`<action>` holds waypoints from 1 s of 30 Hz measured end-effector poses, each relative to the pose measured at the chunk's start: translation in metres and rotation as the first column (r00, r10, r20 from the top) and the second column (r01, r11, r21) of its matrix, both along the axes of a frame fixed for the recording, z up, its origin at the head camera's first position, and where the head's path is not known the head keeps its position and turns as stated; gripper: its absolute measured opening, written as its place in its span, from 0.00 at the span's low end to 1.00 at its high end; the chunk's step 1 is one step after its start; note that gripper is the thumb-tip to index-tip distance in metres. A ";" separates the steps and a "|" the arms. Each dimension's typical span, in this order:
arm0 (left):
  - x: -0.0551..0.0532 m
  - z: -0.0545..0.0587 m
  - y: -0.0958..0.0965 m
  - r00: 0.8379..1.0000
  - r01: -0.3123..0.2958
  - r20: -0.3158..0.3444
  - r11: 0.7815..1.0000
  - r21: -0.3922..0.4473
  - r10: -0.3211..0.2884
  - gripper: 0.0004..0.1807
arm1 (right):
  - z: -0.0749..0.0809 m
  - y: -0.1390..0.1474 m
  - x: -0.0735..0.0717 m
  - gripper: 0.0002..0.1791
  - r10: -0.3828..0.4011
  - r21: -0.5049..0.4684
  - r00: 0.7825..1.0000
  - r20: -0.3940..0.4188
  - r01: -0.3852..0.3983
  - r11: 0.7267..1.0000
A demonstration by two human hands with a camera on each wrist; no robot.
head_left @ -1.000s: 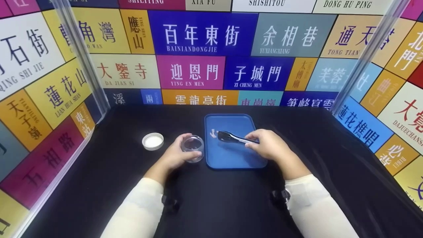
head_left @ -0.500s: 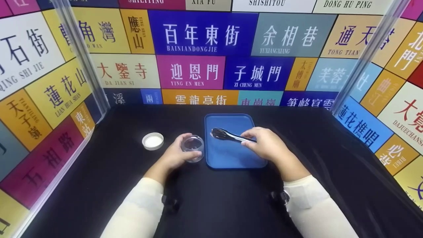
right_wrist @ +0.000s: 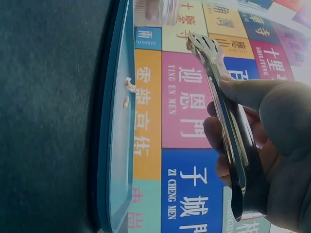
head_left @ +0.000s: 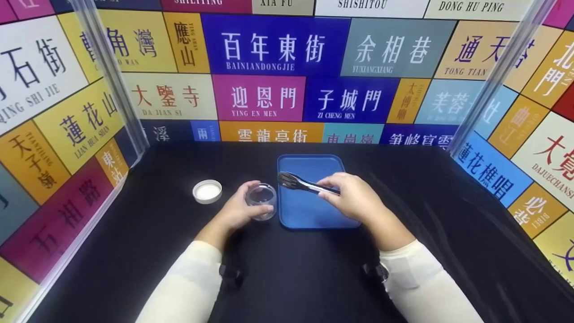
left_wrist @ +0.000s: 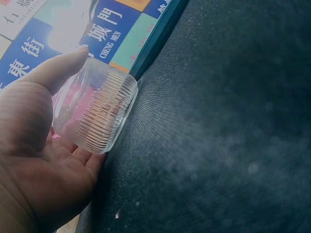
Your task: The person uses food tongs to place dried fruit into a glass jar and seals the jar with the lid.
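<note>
My left hand (head_left: 240,206) holds a clear ribbed jar (head_left: 261,202) upright on the black cloth, thumb and fingers round its side. In my right hand (head_left: 356,193) is a pair of metal tongs (head_left: 305,185), gripped along the arms. Their slotted tips are over the left edge of a blue tray (head_left: 320,215), near the jar and raised above the tray. A small brownish piece (right_wrist: 189,44) shows between the tips in the right wrist view. Small pale pieces (right_wrist: 129,85) lie on the tray there; in the head view the tongs hide them.
A white round lid (head_left: 207,192) lies on the black cloth (head_left: 296,269) left of the jar. Sign-covered walls (head_left: 278,49) stand behind and on both sides, with clear upright edges (head_left: 114,76) at the corners.
My right hand has moved left with the tongs, and their tips have risen from the pale pieces on the tray toward the jar. The left hand and jar have stayed still.
</note>
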State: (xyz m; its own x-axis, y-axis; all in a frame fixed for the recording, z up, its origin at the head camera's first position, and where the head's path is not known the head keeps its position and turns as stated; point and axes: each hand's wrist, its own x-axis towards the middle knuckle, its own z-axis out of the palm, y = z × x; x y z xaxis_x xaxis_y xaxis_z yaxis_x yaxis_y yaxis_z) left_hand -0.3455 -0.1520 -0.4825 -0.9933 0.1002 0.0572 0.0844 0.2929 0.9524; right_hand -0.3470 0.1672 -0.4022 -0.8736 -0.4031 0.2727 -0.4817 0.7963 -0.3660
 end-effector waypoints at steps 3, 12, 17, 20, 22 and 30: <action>0.000 0.000 0.000 1.000 0.000 0.003 1.000 0.004 0.000 0.51 | 0.000 -0.004 0.003 0.15 0.008 0.001 1.000 -0.015 -0.008 1.000; 0.001 0.000 0.000 1.000 0.001 0.001 1.000 0.008 -0.001 0.51 | -0.002 -0.016 0.012 0.15 0.061 -0.005 0.997 -0.055 -0.061 0.998; 0.000 0.000 0.000 1.000 -0.003 0.003 1.000 -0.010 0.003 0.51 | -0.005 -0.023 0.015 0.15 0.083 -0.021 0.993 -0.080 -0.085 0.996; 0.000 0.000 0.000 1.000 -0.001 0.004 1.000 -0.002 0.001 0.52 | -0.006 -0.026 0.016 0.15 0.091 -0.036 0.991 -0.096 -0.095 0.995; 0.000 -0.001 0.000 1.000 0.003 0.000 1.000 0.004 -0.003 0.51 | -0.007 -0.027 0.016 0.16 0.098 -0.045 0.989 -0.107 -0.103 0.994; 0.000 0.000 0.001 1.000 0.013 0.009 0.999 0.036 -0.014 0.52 | -0.012 -0.033 0.017 0.16 0.111 -0.055 0.986 -0.127 -0.119 0.991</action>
State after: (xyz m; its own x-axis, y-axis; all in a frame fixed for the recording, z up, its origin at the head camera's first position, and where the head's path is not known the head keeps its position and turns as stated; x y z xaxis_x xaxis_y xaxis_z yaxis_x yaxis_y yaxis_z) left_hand -0.3455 -0.1513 -0.4827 -0.9924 0.1116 0.0522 0.0796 0.2575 0.9630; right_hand -0.3298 0.1339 -0.4139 -0.7806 -0.4774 0.4033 -0.6130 0.7106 -0.3454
